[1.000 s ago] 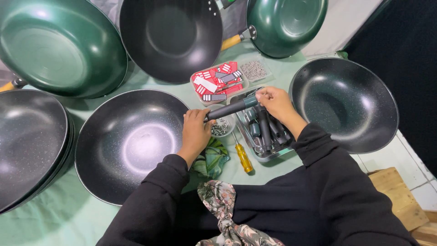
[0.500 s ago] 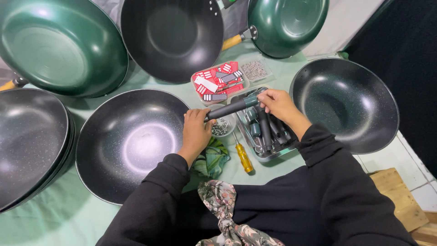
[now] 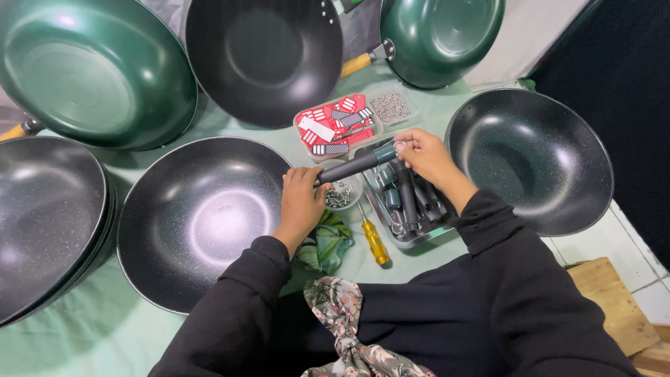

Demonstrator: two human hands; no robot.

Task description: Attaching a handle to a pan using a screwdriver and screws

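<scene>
A yellow screwdriver (image 3: 375, 241) lay nearest, beside a green cloth (image 3: 326, 239). The left hand (image 3: 301, 201) grasped the lower end of a dark handle (image 3: 356, 165) at the rim of a black wok (image 3: 202, 220). The right hand (image 3: 426, 155) pinched the handle's upper end, fingers closed on it, above a metal tray (image 3: 407, 241) of similar handles. A small bowl (image 3: 341, 194) of screws sat under the handle. Farther off stood a container (image 3: 335, 128) of red tags and more woks.

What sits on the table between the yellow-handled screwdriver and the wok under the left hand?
A crumpled green cloth lies between the screwdriver and the wok, just below the left hand, in the head view.
</scene>
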